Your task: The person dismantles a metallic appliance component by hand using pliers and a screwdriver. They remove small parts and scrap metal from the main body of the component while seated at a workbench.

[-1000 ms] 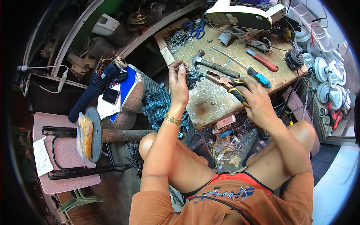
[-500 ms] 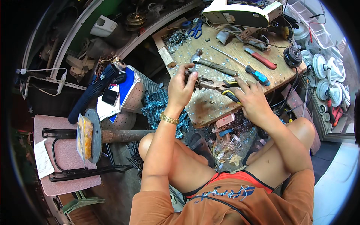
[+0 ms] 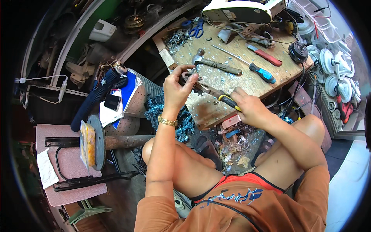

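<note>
Yellow-and-black grips mark the pliers (image 3: 228,102) in the head view, held over the near left part of the wooden tabletop (image 3: 289,72). The person's right hand (image 3: 250,105) is closed around those grips, the tool pointing left. The left hand (image 3: 178,88) is curled, thumb nearly meeting fingers, around a small dark part (image 3: 185,79); its exact kind is hard to make out. The pliers' nose lies right by that part, though whether the jaws bite on it cannot be told.

Beyond the hands lie a hammer (image 3: 220,66), a blue-handled screwdriver (image 3: 262,72) and a red-handled tool (image 3: 266,55), none of them touched.

The step in hand seems to be working the part with the pliers. The next move would likely call for a firm left-hand hold, fingertips clear of the nose, while the right hand squeezes, pulls or twists.
</note>
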The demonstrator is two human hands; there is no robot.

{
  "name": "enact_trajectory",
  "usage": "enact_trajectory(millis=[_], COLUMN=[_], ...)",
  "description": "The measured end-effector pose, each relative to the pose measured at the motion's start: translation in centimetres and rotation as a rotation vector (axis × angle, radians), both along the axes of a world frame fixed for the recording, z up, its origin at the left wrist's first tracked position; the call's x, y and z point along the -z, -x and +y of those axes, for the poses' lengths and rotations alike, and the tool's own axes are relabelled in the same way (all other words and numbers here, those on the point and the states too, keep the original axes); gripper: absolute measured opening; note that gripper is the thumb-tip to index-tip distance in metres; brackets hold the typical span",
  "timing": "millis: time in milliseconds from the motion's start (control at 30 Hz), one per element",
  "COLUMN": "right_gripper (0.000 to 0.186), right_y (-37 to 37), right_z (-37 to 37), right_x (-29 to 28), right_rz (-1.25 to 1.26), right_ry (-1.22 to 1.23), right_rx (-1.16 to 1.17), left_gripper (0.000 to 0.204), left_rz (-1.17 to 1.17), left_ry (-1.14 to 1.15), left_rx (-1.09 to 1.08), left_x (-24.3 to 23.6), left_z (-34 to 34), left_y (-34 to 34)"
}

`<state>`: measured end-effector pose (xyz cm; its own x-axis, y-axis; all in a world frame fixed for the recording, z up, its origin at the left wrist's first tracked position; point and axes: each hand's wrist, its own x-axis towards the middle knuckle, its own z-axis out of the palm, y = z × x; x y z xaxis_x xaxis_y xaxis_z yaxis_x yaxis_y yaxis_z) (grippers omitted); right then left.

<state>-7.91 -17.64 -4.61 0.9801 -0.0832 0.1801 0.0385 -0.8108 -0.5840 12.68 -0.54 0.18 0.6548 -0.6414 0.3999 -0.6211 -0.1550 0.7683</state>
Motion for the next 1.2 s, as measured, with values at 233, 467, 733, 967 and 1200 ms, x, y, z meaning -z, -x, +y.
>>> enact_trajectory(millis=[233, 467, 733, 967, 1200], right_gripper=[0.024, 0.035, 0.046, 0.055, 0.054], right_y=[0.1, -0.6, 1.7, 1.2, 1.8], right_z=[1.6, 0.2, 0.6, -1.9, -0.1], right_x=[-2.9, -1.2, -2.2, -1.6, -2.0], right_rz=[0.403, -0.142, -0.158, 0.320, 0.246], right_ry=[-0.959, -0.319, 0.014, -0.873, -0.752], right_rx=[-0.030, -0.118, -0.192, -0.127, -0.199], left_gripper=[0.026, 0.046, 0.045, 0.040, 0.038], left_rz=[0.387, 0.841, 0.997, 0.451, 0.454], left_ry=[0.339, 0.429, 0.598, 0.347, 0.178], left_rx=[0.085, 0.149, 0.118, 0.253, 0.372], left_x=[1.2, 2.1, 0.7, 1.0, 0.6], left_z=[0.2, -1.0, 0.5, 0.5, -0.3], left_y=[-0.7, -0.7, -3.4, -2.9, -2.3])
